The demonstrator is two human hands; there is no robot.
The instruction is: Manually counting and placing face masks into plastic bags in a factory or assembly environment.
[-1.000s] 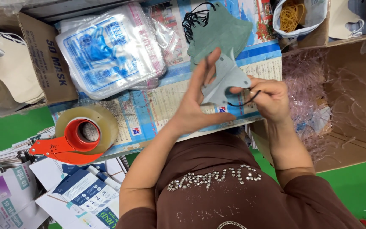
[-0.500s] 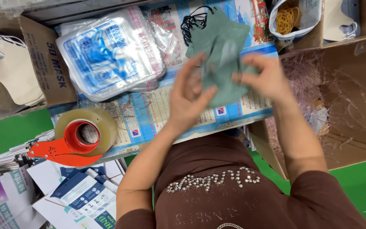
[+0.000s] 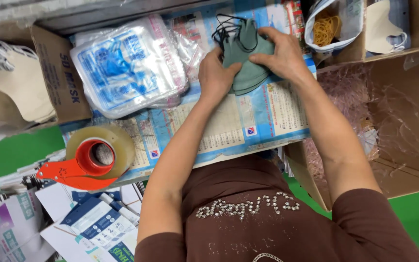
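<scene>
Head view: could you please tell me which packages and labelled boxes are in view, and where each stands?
Clear plastic packs: upper left of the work surface, a stack with blue print.
Cardboard box: far left, brown, holding cream masks.
Flat cartons: bottom left, white and blue.
Open cardboard box: right, brown, with clear shreds inside.

Your hands cover much of the stack of green masks (image 3: pixel 248 73), so you cannot count them, and your left hand (image 3: pixel 217 75) and right hand (image 3: pixel 281 56) hide where the fingertips press. The black ear loops (image 3: pixel 226 29) tangle too finely to separate. The beige masks (image 3: pixel 10 82) run off the left edge, and another beige mask (image 3: pixel 381 29) is cut by the top edge. The cardboard box (image 3: pixel 413 145) runs off the right edge. The bag of rubber bands (image 3: pixel 328 26) is partly cropped.
</scene>
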